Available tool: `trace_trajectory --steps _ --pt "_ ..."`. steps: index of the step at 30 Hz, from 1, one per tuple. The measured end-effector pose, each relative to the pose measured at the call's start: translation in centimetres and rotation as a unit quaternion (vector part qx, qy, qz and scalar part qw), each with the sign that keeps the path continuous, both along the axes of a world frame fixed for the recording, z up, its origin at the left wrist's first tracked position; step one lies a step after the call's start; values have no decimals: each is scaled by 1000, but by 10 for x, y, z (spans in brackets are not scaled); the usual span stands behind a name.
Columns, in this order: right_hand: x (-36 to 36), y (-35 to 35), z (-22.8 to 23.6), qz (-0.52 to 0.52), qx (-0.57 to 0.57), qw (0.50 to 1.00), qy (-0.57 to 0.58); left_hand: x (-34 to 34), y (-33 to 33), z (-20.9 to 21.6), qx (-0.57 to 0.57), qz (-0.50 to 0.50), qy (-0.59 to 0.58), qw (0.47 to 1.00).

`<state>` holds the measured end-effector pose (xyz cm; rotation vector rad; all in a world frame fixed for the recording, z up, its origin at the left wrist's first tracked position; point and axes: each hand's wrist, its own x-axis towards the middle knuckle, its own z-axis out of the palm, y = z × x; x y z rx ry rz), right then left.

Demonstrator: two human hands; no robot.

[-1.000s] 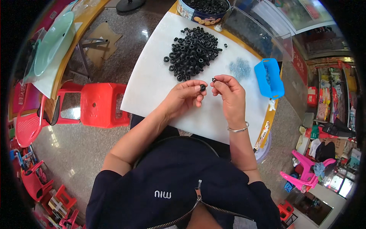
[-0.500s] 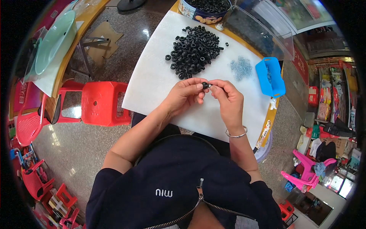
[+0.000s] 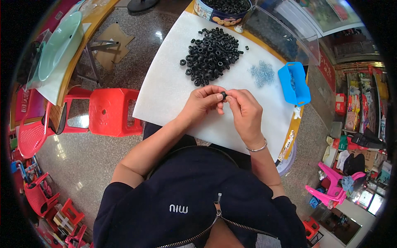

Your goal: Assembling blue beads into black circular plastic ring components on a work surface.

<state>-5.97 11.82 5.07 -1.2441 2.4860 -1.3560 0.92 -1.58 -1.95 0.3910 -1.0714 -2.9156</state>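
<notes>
Over the near part of the white table sheet (image 3: 165, 89), my two hands meet fingertip to fingertip. Thumb and fingers of my left hand (image 3: 203, 103) pinch a small round black part (image 3: 223, 95). My right hand (image 3: 248, 110) is closed in a pinch against the same part; whatever is between its fingertips is hidden. Just beyond the hands lies a heap of small black ring-shaped parts (image 3: 211, 56). To its right is a scatter of tiny clear bluish pieces (image 3: 262, 73).
A blue plastic basket (image 3: 301, 93) with more bluish pieces stands at the table's right edge. At the far edge are a round tin (image 3: 221, 17) of black parts and a clear bin (image 3: 281, 33). A red stool (image 3: 108, 111) stands left of the table.
The right fingertips have come closer to the left ones and now cover the small pale piece that showed between them. The black part has turned slightly in the left fingers.
</notes>
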Motion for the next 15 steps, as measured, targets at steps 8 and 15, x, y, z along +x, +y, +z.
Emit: trace_trajectory --steps 8,15 --pt "-8 4 -3 72 27 989 125 2 1 6 -13 -7 -21 1000" --pt "-5 10 -10 40 -6 999 20 2 5 6 -75 -14 -25 997"
